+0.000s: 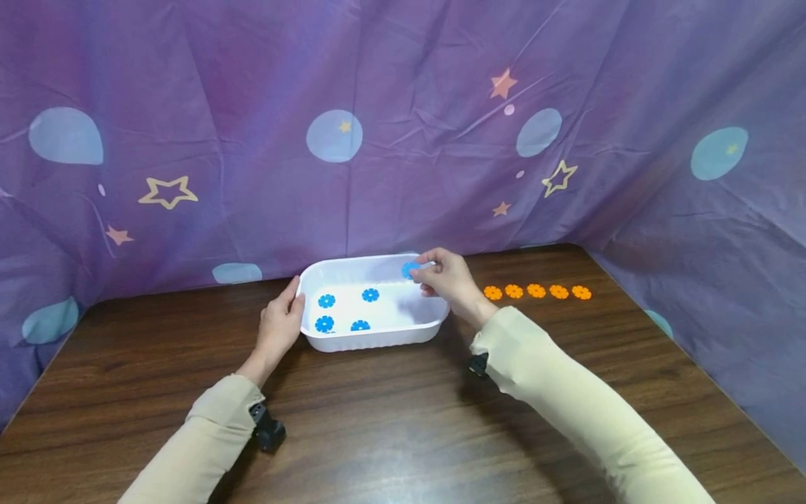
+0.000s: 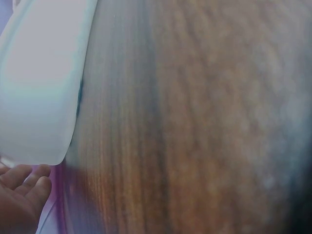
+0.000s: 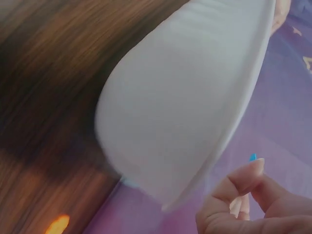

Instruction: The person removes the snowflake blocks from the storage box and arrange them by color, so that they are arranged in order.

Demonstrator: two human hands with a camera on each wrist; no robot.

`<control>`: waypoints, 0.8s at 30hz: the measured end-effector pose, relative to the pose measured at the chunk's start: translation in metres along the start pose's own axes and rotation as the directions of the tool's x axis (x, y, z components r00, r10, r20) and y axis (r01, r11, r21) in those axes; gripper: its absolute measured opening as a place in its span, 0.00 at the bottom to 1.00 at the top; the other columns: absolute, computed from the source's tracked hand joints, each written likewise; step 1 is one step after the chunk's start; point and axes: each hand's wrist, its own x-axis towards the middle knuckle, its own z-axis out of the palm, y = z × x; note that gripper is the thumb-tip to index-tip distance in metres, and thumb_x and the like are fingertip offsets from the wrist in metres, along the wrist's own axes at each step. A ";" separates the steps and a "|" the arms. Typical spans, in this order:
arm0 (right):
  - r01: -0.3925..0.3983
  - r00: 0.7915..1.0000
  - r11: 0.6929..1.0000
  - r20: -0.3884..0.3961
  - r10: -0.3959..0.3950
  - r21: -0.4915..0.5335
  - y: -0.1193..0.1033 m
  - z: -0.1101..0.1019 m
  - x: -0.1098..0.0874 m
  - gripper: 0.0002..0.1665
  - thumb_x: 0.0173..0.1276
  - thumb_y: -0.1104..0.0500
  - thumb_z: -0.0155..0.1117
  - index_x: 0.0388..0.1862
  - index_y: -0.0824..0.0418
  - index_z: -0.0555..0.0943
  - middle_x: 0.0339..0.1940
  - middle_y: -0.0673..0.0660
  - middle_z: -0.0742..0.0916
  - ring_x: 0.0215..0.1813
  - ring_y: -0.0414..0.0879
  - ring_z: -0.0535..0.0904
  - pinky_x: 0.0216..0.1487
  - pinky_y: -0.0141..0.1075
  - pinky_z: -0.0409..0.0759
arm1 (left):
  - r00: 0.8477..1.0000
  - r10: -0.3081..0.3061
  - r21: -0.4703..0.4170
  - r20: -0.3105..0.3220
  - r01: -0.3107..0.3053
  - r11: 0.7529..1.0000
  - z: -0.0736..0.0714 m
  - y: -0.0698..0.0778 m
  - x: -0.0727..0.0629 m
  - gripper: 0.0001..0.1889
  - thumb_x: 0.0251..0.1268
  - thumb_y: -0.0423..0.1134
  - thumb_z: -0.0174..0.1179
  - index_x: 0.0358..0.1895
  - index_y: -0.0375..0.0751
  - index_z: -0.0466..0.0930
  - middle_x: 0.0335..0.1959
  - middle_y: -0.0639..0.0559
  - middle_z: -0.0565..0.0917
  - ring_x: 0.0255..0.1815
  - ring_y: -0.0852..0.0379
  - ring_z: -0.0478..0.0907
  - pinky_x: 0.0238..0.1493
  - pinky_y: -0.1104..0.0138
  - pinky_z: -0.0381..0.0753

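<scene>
A white plastic tray [image 1: 371, 339] stands on the table with several blue flower-shaped discs [image 1: 370, 295] lying in it. My right hand [image 1: 450, 280] is over the tray's right end, pinching a blue flower-shaped disc [image 1: 409, 270] between thumb and fingertips. Only a sliver of that disc [image 3: 253, 157] shows past the fingertips in the right wrist view. At the tray's left end, my left hand [image 1: 280, 318] touches the outside of the wall near the rim. In the left wrist view its fingers [image 2: 30, 183] reach up to the tray's edge, fairly straight.
Several orange flower-shaped discs [image 1: 536, 290] lie in a row on the brown wooden table [image 1: 390, 420], right of the tray. A purple curtain [image 1: 264, 140] with stars and blobs hangs close behind the table and along its right side.
</scene>
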 end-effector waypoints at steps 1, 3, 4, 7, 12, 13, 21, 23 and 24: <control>0.003 1.000 1.000 -0.011 -0.003 0.012 0.000 -0.005 -0.001 0.18 0.63 0.68 0.62 0.50 0.74 0.72 0.22 0.50 0.82 0.20 0.36 0.74 0.24 0.26 0.79 | 1.000 0.001 0.001 -0.001 -0.001 1.000 0.000 0.000 0.000 0.25 0.74 0.40 0.41 0.71 0.39 0.58 0.69 0.43 0.63 0.69 0.44 0.62 0.70 0.53 0.59; 0.014 0.999 0.999 -0.032 -0.013 0.032 0.003 -0.015 -0.002 0.18 0.63 0.68 0.61 0.50 0.75 0.72 0.21 0.48 0.81 0.19 0.36 0.74 0.24 0.25 0.79 | 1.000 0.006 0.004 -0.003 -0.006 1.000 0.000 0.000 0.000 0.25 0.74 0.40 0.41 0.71 0.39 0.58 0.69 0.43 0.63 0.69 0.44 0.62 0.70 0.53 0.59; 0.015 0.999 0.999 -0.046 -0.013 0.037 0.004 -0.021 -0.003 0.17 0.63 0.68 0.61 0.50 0.75 0.72 0.21 0.48 0.81 0.19 0.36 0.75 0.24 0.25 0.79 | 1.000 0.006 0.003 -0.003 -0.006 1.000 0.000 -0.001 0.000 0.25 0.74 0.40 0.41 0.71 0.39 0.58 0.69 0.43 0.63 0.69 0.44 0.62 0.70 0.53 0.59; 0.025 0.996 0.998 -0.083 -0.020 0.057 0.012 -0.039 -0.005 0.17 0.64 0.68 0.60 0.49 0.75 0.70 0.21 0.47 0.82 0.20 0.36 0.76 0.24 0.26 0.79 | 1.000 0.003 -0.003 -0.001 -0.003 1.000 0.000 -0.001 0.000 0.25 0.74 0.40 0.41 0.71 0.39 0.58 0.69 0.43 0.63 0.69 0.44 0.62 0.70 0.53 0.59; -0.011 0.995 0.999 -0.099 0.015 0.039 0.030 -0.068 -0.011 0.16 0.65 0.68 0.59 0.49 0.75 0.69 0.22 0.46 0.81 0.21 0.35 0.77 0.24 0.25 0.79 | 1.000 -0.004 -0.010 0.006 0.004 1.000 0.000 -0.001 0.001 0.25 0.75 0.41 0.40 0.72 0.40 0.57 0.70 0.44 0.62 0.69 0.45 0.61 0.70 0.54 0.58; -0.031 0.995 0.999 -0.094 0.032 0.016 0.034 -0.073 -0.012 0.17 0.65 0.68 0.59 0.49 0.75 0.69 0.23 0.46 0.82 0.22 0.35 0.77 0.25 0.25 0.79 | 1.000 -0.004 -0.010 0.006 0.004 1.000 0.000 -0.001 0.001 0.25 0.75 0.41 0.40 0.72 0.40 0.57 0.70 0.44 0.62 0.69 0.45 0.61 0.70 0.54 0.58; -0.164 0.986 0.974 -0.021 0.163 -0.155 0.059 -0.099 -0.021 0.17 0.65 0.67 0.59 0.49 0.75 0.69 0.24 0.49 0.82 0.23 0.37 0.75 0.27 0.27 0.80 | 1.000 -0.008 -0.015 0.007 0.008 1.000 -0.001 0.000 -0.001 0.25 0.75 0.41 0.40 0.72 0.40 0.57 0.70 0.43 0.62 0.69 0.45 0.61 0.70 0.54 0.59; -0.186 0.982 0.966 -0.005 0.188 -0.179 0.062 -0.101 -0.022 0.16 0.65 0.67 0.59 0.48 0.74 0.70 0.24 0.49 0.82 0.23 0.37 0.75 0.27 0.28 0.80 | 1.000 -0.008 -0.016 0.006 0.008 1.000 -0.001 0.000 -0.001 0.25 0.74 0.41 0.41 0.72 0.40 0.57 0.70 0.44 0.62 0.69 0.45 0.61 0.70 0.54 0.59; -0.194 0.980 0.964 0.003 0.198 -0.185 0.064 -0.102 -0.022 0.15 0.65 0.67 0.59 0.47 0.73 0.70 0.24 0.50 0.82 0.23 0.37 0.75 0.27 0.28 0.80 | 1.000 -0.008 -0.017 0.004 0.008 1.000 -0.001 0.001 -0.001 0.25 0.74 0.41 0.41 0.72 0.40 0.57 0.70 0.44 0.63 0.69 0.45 0.61 0.70 0.54 0.59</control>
